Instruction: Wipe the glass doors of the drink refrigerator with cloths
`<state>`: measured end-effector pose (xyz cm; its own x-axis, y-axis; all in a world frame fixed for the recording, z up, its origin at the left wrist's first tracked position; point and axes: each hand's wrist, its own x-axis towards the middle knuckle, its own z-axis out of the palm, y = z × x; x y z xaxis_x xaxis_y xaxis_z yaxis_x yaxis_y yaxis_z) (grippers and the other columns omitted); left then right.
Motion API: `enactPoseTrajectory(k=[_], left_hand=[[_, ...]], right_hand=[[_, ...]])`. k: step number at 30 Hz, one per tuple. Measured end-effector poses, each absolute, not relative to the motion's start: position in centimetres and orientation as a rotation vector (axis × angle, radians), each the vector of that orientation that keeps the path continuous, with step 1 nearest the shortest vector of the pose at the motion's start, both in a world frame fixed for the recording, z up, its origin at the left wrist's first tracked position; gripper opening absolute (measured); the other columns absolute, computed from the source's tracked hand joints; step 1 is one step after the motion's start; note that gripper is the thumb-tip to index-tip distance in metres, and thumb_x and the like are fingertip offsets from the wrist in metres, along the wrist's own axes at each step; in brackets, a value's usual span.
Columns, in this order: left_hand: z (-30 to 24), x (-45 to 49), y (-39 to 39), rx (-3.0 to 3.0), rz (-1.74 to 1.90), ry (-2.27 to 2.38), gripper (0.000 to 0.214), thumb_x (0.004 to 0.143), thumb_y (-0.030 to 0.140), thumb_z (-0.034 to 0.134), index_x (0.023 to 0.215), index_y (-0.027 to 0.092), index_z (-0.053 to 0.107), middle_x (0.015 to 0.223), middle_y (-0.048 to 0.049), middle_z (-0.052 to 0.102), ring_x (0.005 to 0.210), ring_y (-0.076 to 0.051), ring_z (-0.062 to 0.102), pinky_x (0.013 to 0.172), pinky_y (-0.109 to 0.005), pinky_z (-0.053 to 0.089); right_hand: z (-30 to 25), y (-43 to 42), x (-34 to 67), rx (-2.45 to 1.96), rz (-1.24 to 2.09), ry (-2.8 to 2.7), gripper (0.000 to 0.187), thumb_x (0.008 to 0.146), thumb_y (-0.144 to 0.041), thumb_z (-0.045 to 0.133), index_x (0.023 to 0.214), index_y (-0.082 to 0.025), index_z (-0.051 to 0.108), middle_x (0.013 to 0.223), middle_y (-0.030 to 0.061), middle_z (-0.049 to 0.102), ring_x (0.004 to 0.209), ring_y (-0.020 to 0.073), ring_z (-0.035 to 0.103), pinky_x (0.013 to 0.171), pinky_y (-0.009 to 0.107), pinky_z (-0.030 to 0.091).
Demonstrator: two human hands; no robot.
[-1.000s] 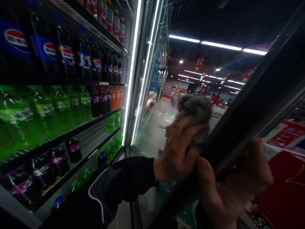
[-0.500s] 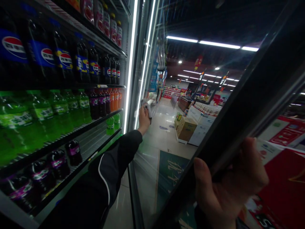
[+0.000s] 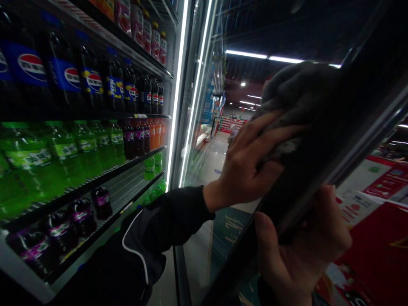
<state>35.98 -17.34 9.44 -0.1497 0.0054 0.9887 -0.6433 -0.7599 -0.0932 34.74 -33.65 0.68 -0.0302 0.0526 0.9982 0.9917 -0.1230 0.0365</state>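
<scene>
Grey cloth [image 3: 296, 93] bunches under the fingers [image 3: 270, 131] of your left hand [image 3: 245, 163]. They lie close together, nearly flat, pressing the cloth against the upper stretch of the black door frame [image 3: 366, 114] of the drinks cooler. Your right hand [image 3: 302, 250] is clamped round the same frame lower down, thumb on the near side and fingertips curling out of sight past its edge, so the door stands swung open. The frame between your hands and the part beyond the cloth are bare of it, though nothing on the dark surface shows which stretches the cloth has already passed over. From your left wrist, the black sleeve [image 3: 168, 221] with white piping crosses in front of the cooler's lower shelves. To your left, Pepsi bottles [image 3: 92, 80] and green soda bottles [image 3: 63, 148] stand in rows, well apart from both hands.
</scene>
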Motion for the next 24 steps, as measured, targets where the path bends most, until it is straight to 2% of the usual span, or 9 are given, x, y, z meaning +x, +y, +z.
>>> enactPoseTrajectory(k=[2,5,9,12,17,21,24], left_hand=[[8.6,36.1,-17.0,1.765,2.034,-0.768,0.048,0.119,0.047,0.030,0.144,0.027,0.067,0.160,-0.0087,0.061,0.153,-0.026,0.060,0.130,-0.046,0.050],[5.7,38.3,-13.6,1.772,2.083,-0.616,0.046,0.119,0.048,0.034,0.147,0.026,0.064,0.155,-0.0102,0.062,0.149,-0.026,0.062,0.128,-0.046,0.050],[0.6,40.3,-9.6,1.811,1.913,-0.350,0.052,0.117,0.057,0.037,0.151,0.027,0.063,0.156,-0.0129,0.062,0.151,-0.029,0.059,0.129,-0.049,0.048],[-3.5,39.5,-9.5,1.801,1.753,-0.143,0.057,0.117,0.061,0.036,0.151,0.024,0.063,0.158,-0.0165,0.062,0.154,-0.031,0.056,0.130,-0.052,0.045],[-8.7,36.4,-11.9,1.752,1.549,0.038,0.057,0.116,0.061,0.038,0.152,0.024,0.062,0.158,-0.0160,0.062,0.156,-0.031,0.054,0.135,-0.056,0.039],[-10.1,33.6,-13.5,1.524,1.334,0.123,0.050,0.108,0.060,0.061,0.140,0.023,0.072,0.154,-0.0149,0.066,0.154,-0.032,0.055,0.139,-0.055,0.033],[-10.3,31.4,-14.4,1.385,1.283,0.199,0.038,0.102,0.049,0.072,0.130,0.024,0.078,0.146,-0.0130,0.072,0.147,-0.032,0.062,0.136,-0.051,0.038]], right_hand=[[0.7,-33.6,34.7,-1.320,-1.301,-1.211,0.098,0.094,-0.017,0.081,0.177,-0.029,0.032,0.181,0.0076,0.040,0.165,0.0296,0.044,0.139,0.053,0.037],[0.8,-33.6,34.7,-1.324,-1.282,-1.216,0.098,0.095,-0.018,0.080,0.178,-0.030,0.029,0.184,0.0059,0.036,0.169,0.0294,0.038,0.142,0.053,0.031],[0.7,-33.7,34.9,-1.357,-1.257,-1.241,0.101,0.096,-0.021,0.079,0.180,-0.029,0.024,0.186,0.0075,0.030,0.169,0.0317,0.037,0.142,0.056,0.029],[0.7,-33.6,34.8,-1.359,-1.285,-1.251,0.101,0.096,-0.024,0.078,0.180,-0.028,0.022,0.184,0.0089,0.034,0.164,0.0312,0.044,0.138,0.053,0.036],[0.9,-33.1,34.0,-1.354,-1.354,-1.243,0.099,0.096,-0.026,0.081,0.179,-0.027,0.028,0.170,0.0126,0.052,0.149,0.0308,0.058,0.123,0.049,0.053],[0.8,-32.4,32.9,-1.268,-1.358,-1.249,0.095,0.096,-0.024,0.081,0.177,-0.028,0.032,0.162,0.0130,0.060,0.141,0.0314,0.064,0.117,0.050,0.056],[0.4,-31.8,31.9,-1.240,-1.312,-1.273,0.093,0.096,-0.026,0.082,0.176,-0.029,0.035,0.164,0.0143,0.059,0.144,0.0339,0.063,0.119,0.055,0.054]])
